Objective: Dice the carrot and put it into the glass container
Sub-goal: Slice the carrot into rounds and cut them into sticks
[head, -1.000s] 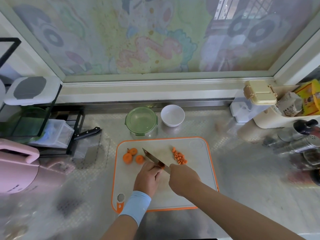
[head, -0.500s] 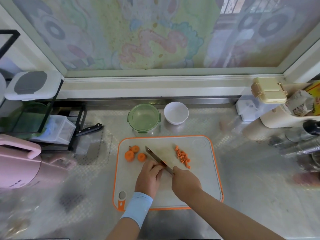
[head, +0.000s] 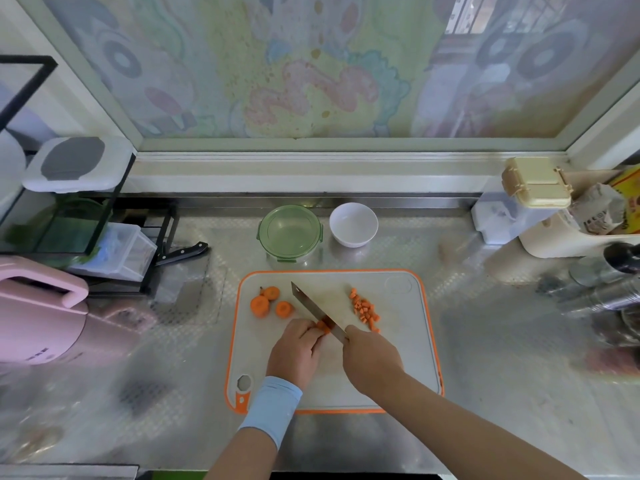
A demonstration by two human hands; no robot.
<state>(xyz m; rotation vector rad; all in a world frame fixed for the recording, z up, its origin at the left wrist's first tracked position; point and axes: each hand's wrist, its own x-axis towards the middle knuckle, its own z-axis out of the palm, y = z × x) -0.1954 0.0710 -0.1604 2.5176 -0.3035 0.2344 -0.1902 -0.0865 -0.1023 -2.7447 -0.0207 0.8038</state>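
On the orange-rimmed cutting board (head: 408,358), my left hand (head: 294,351) pinches a small carrot piece (head: 323,326) with curled fingers. My right hand (head: 372,362) grips the handle of a knife (head: 313,308), whose blade lies across that piece and points up-left. Three round carrot slices (head: 268,303) lie at the board's upper left. A pile of diced carrot (head: 365,310) sits at the upper right. The glass container (head: 290,233), with its green lid on, stands just behind the board.
A white bowl (head: 353,224) stands right of the container. A black rack with boxes (head: 114,251) and a second knife (head: 183,252) is at the left, a pink appliance (head: 41,313) in front of it. Jars and metal cans (head: 602,289) crowd the right side.
The knife blade has shifted slightly along the carrot piece under my left fingers. Both hands stay at the board's middle; the camera view has moved a little.
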